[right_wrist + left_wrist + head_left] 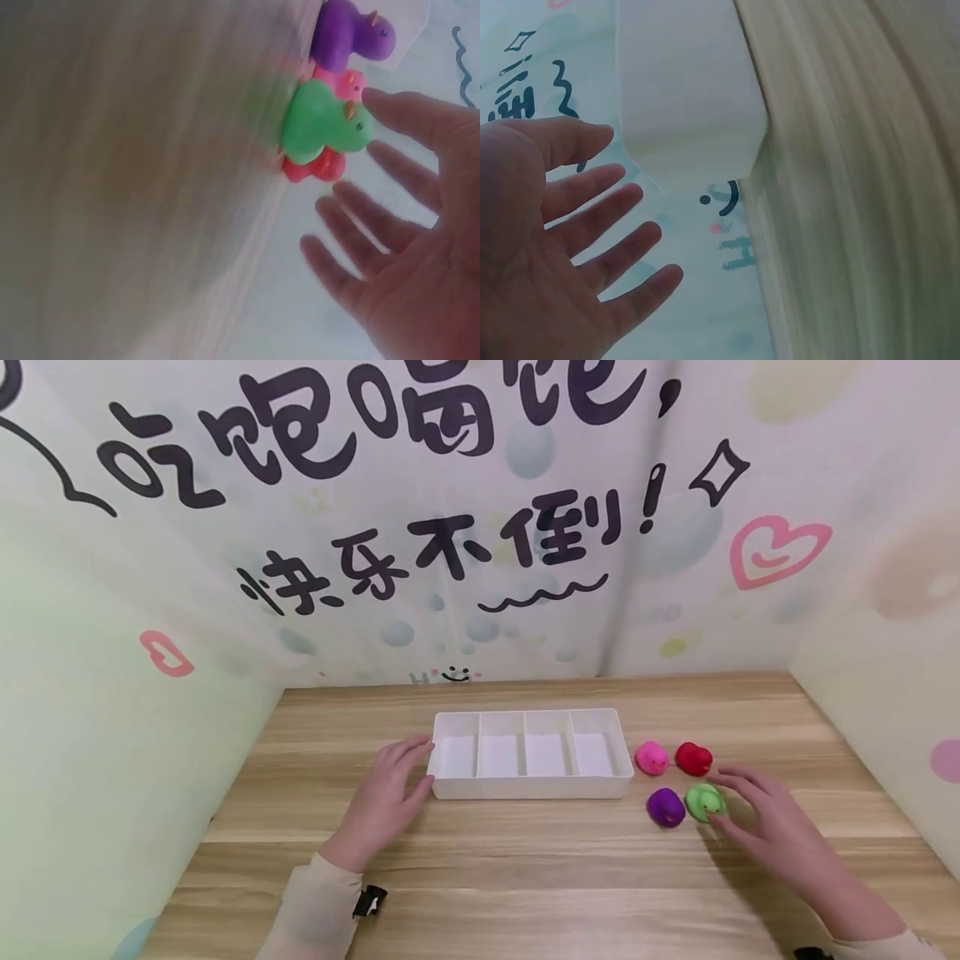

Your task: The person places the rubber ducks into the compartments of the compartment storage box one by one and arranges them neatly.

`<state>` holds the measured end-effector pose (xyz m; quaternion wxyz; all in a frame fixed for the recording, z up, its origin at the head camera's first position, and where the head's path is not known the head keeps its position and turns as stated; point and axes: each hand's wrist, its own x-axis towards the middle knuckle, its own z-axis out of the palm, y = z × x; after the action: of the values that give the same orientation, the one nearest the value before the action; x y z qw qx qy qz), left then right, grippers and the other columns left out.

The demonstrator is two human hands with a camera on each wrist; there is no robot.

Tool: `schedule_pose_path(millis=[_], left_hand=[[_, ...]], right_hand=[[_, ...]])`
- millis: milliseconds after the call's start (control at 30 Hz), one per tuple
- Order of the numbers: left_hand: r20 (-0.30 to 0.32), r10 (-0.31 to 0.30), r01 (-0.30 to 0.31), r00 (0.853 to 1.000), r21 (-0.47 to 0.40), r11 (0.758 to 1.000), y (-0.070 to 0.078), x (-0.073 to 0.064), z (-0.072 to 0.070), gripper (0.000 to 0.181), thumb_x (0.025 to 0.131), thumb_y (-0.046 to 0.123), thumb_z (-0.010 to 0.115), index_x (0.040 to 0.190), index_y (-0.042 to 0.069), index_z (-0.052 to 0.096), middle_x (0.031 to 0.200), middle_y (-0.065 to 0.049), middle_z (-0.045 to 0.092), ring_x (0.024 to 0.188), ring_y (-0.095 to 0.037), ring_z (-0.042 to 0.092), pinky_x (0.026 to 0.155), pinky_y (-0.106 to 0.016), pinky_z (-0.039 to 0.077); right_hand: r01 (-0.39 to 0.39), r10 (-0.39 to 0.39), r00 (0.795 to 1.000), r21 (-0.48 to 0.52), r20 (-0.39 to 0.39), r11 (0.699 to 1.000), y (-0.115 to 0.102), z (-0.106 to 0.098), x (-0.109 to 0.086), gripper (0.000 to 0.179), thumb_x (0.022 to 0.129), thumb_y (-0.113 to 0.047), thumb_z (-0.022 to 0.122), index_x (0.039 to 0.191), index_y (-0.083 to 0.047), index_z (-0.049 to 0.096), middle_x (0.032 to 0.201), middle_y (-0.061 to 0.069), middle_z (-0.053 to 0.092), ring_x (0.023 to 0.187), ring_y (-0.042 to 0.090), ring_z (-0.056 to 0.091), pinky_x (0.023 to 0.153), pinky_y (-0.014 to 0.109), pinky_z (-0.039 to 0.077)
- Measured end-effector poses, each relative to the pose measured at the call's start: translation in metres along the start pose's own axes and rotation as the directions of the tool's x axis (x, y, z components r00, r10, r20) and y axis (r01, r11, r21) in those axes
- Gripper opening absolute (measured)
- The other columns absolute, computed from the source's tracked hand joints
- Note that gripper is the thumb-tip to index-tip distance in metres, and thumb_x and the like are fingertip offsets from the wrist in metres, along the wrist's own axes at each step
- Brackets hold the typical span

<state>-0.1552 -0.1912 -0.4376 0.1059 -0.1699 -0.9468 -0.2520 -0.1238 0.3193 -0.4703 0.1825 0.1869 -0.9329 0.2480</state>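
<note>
Wooden tabletop [525,877], lower frame: I see left hand [382,797] relaxed at tray [532,788], right hand [783,831] unclenched by green duck [702,801].

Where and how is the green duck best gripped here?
Probably by the green duck's rounded sides, thumb and fingers opposed, coming from the right: it sits upright, the purple duck crowds its left, the red duck sits behind, and the right hand is on the right.

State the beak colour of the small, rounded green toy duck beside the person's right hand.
The beak is orange, showing best in the right wrist view.
</note>
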Motion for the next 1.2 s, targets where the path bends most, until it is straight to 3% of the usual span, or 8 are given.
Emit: schedule_pose_path(millis=[100,233,433,700,933,1200], left_hand=[[0.000,0.020,-0.020,1.000,0.009,1.000,-0.003,-0.001,0.000,0.045,0.098,0.016,0.070,0.141,0.004,0.060,0.150,-0.011,0.056,0.138,-0.035,0.049,0.114,-0.052,0.044],[0.001,0.020,-0.020,1.000,-0.006,1.000,-0.005,-0.001,0.001,0.044,0.098,0.017,0.070,0.140,0.004,0.062,0.149,-0.010,0.057,0.138,-0.034,0.050,0.113,-0.052,0.044],[0.005,0.016,-0.016,1.000,-0.038,0.999,-0.009,0.000,0.004,0.042,0.099,0.020,0.070,0.138,0.005,0.063,0.147,-0.009,0.060,0.137,-0.033,0.052,0.114,-0.052,0.044],[0.006,-0.007,0.008,1.000,-0.087,0.996,-0.014,0.003,0.004,0.041,0.100,0.020,0.069,0.138,0.007,0.064,0.148,-0.007,0.060,0.137,-0.032,0.052,0.114,-0.053,0.043],[0.036,0.013,-0.009,0.999,-0.109,0.994,-0.020,0.007,0.003,0.041,0.098,0.021,0.071,0.137,0.009,0.065,0.149,-0.002,0.059,0.139,-0.030,0.052,0.115,-0.052,0.043],[0.055,-0.006,0.015,0.998,-0.166,0.986,-0.027,0.008,0.004,0.042,0.096,0.021,0.075,0.136,0.011,0.066,0.149,0.003,0.059,0.139,-0.029,0.052,0.115,-0.053,0.043]], right_hand=[[0.036,-0.036,0.999,-0.009,-0.026,0.999,0.004,0.001,-0.002,0.057,0.068,-0.002,0.092,0.120,-0.007,0.070,0.122,0.013,0.066,0.112,0.022,0.060,0.099,-0.003,0.021],[0.052,-0.052,0.999,-0.010,-0.018,0.999,0.008,0.000,-0.002,0.058,0.067,-0.002,0.093,0.120,-0.010,0.071,0.118,0.005,0.068,0.104,0.002,0.057,0.091,-0.002,0.035],[0.063,-0.063,0.998,-0.018,0.014,0.998,0.008,-0.001,-0.001,0.054,0.068,-0.002,0.093,0.116,-0.014,0.072,0.111,0.001,0.070,0.087,0.009,0.064,0.078,0.010,0.049],[0.085,-0.085,0.996,-0.017,0.006,0.996,0.009,0.001,0.001,0.050,0.066,0.001,0.093,0.110,-0.013,0.073,0.101,-0.003,0.072,0.083,0.002,0.064,0.074,0.015,0.052],[0.076,-0.076,0.997,-0.017,-0.002,0.997,0.009,0.000,0.002,0.048,0.065,0.000,0.093,0.107,-0.011,0.073,0.097,-0.005,0.071,0.081,0.003,0.063,0.070,0.021,0.054],[0.081,-0.081,0.997,-0.029,-0.002,0.996,0.003,-0.003,0.003,0.049,0.066,-0.001,0.093,0.109,-0.012,0.073,0.099,-0.006,0.071,0.082,0.006,0.063,0.069,0.025,0.055]])
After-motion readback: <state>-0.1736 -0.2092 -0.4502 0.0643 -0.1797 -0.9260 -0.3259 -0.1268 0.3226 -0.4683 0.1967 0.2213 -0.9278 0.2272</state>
